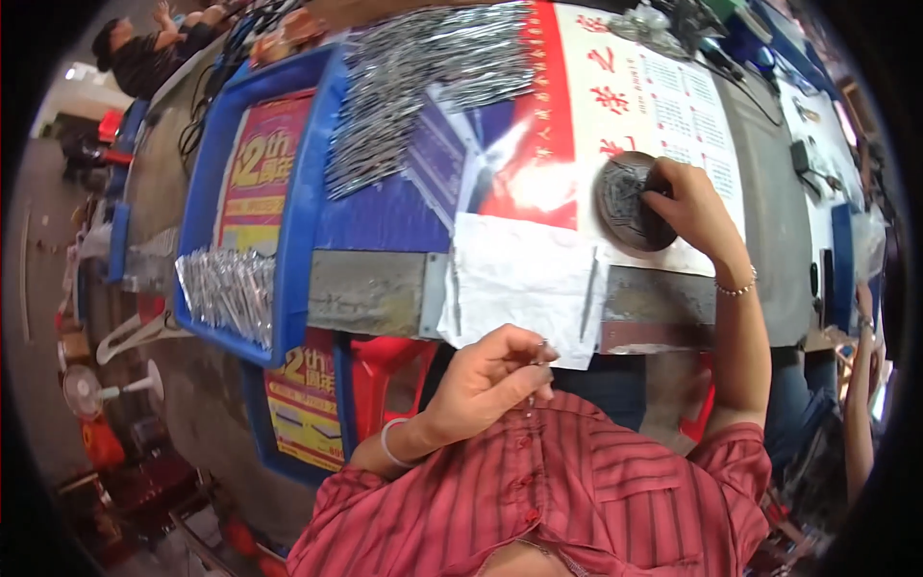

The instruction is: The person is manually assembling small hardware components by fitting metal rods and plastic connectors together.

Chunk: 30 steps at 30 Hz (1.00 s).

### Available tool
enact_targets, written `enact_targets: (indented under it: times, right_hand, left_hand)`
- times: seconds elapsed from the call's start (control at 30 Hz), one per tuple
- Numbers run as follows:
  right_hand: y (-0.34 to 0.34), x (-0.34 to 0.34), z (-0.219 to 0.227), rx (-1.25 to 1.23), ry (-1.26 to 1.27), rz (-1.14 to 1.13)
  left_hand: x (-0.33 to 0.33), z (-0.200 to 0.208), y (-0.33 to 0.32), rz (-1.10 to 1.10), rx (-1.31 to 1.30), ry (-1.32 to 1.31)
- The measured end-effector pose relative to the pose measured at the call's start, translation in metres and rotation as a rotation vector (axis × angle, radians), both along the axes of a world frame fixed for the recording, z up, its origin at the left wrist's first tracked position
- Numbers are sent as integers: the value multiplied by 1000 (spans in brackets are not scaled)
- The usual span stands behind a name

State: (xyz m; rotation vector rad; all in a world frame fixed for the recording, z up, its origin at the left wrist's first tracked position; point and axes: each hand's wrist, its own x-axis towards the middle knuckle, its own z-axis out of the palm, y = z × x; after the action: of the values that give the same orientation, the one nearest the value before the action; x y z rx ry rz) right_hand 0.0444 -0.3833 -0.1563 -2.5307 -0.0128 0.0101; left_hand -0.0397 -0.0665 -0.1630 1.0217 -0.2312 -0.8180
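Observation:
My left hand (481, 385) is closed in a pinch in front of my chest. Between its fingertips is a small shiny metal piece (545, 360), too small to make out further. My right hand (694, 207) reaches over a round dish (605, 207), its thumb and fingers pinched together above the contents. Small thin dark metal pins (630, 197) lie in that dish; whatever the right fingertips grip is hidden. A white cloth or paper sheet (524, 274) hangs over the table's front edge, just beyond my left hand.
Many slim silver metal pieces (433, 67) are heaped at the table's back left. A blue tray (197, 183) holds a row of similar pieces (231, 293); another blue tray (317, 471) sits lower. A red stool (389, 370) stands under the table. Other people are at far left and right.

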Motion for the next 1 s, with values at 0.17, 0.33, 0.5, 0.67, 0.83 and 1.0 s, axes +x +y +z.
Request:
enact_targets:
  times: [0.17,0.33,0.5,0.67,0.83,1.0]
  right_hand:
    - [-5,-17,5,375,70,-140]
    - [-8,-22,-3,498,52,-152]
    - [-11,-27,-4,617,88,-221]
    - [-15,-29,-11,604,62,-264]
    - [2,-46,1,866,26,-269]
    - [57,-89,10,1431,252,-244]
  left_hand:
    - [5,2,-7,21,14,-33]
    - [4,4,-12,46,55,-31]
    - [5,3,-15,11,87,-33]
    - [4,4,-19,-1,121,-38]
    - [2,4,-20,25,170,-99]
    - [3,3,-22,-19,172,-103]
